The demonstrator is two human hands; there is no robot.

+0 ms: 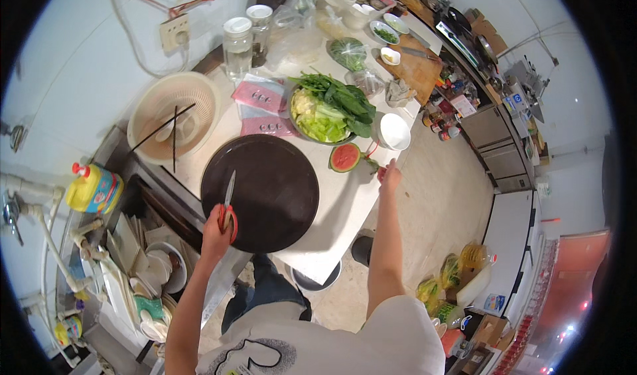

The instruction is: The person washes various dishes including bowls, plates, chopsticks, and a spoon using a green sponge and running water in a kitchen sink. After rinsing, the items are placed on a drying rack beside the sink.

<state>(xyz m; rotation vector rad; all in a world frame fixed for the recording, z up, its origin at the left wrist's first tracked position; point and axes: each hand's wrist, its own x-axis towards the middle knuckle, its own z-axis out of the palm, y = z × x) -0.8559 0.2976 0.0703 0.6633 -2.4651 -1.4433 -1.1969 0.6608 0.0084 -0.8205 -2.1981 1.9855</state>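
Note:
My left hand (215,235) grips the red handles of a pair of scissors (229,188), whose blades point away from me over a large round dark tray (268,191). At the table's right edge is my right hand (391,176), its fingers close to a small green and red item (371,163); whether they hold it is too small to tell. Left of that hand lies a cut piece of watermelon (345,157). Beyond it stand a white bowl (395,131) and a bowl heaped with leafy greens (328,108).
A plastic colander (204,91) with dark chopsticks across it stands left. Pink and white packets (261,96), lidded glass jars (238,46) and a cutting board (420,79) with a knife (417,52) are farther back. Dishes (154,270) fill the lower left; a dark bin (362,249) stands below the table.

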